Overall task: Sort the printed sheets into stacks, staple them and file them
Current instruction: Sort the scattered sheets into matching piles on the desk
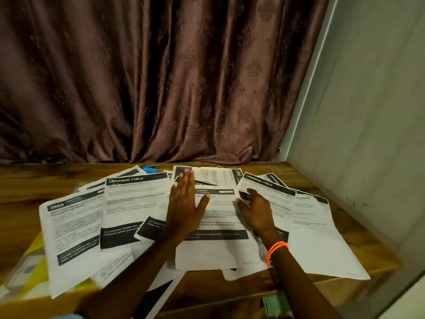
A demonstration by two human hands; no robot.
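Two hands on centre sheet [218, 217], long axis running away, left hand [186, 203] fingers flat together, right hand [257, 210] fingers loosely curled

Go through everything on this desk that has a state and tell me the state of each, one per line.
Printed white sheets: loose, overlapping, unsorted, no stacks.
Central sheet: lying flat on top, under both hands.
Left hand: fingers straight, pressing flat on the central sheet.
Right hand: fingers slightly bent, resting on the sheets.
Blue object: at the far edge, partly hidden by paper.
Yellow folder: mostly buried under sheets.
Brown curtain: drawn closed.
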